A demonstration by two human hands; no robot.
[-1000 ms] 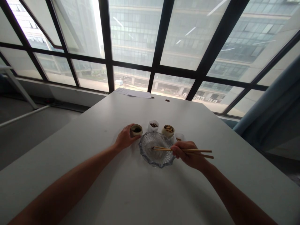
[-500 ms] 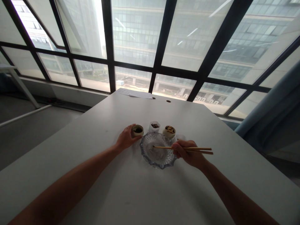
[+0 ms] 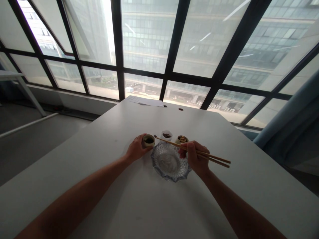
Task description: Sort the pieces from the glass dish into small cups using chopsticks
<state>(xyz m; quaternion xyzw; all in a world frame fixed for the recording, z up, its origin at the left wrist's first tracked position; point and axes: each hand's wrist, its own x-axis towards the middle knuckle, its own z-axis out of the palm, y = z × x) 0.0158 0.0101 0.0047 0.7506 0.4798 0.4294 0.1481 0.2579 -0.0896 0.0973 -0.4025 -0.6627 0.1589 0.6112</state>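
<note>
My left hand (image 3: 137,147) is closed round the left side of a small cup (image 3: 149,141) with dark contents, standing on the table. My right hand (image 3: 196,154) grips a pair of wooden chopsticks (image 3: 214,157). Their tips, pinching a small dark piece (image 3: 155,136), hover just right of that cup's rim. In front of the cups sits a scalloped clear glass plate (image 3: 171,166). Behind it stand a white cup (image 3: 166,135) of dark bits and a round cup (image 3: 182,139) of light brown pieces, partly hidden by my right hand.
A white table (image 3: 139,202) carries all of this. Paper sheets (image 3: 147,101) lie at its far edge, near round cable holes (image 3: 180,109). Large black-framed windows rise behind, a blue curtain (image 3: 286,132) hangs at right, and another white table (image 3: 11,75) stands at left.
My right hand has lifted the chopstick tips, with the dark piece, from over the glass plate up and left to beside the left cup. My left hand stays on that cup.
</note>
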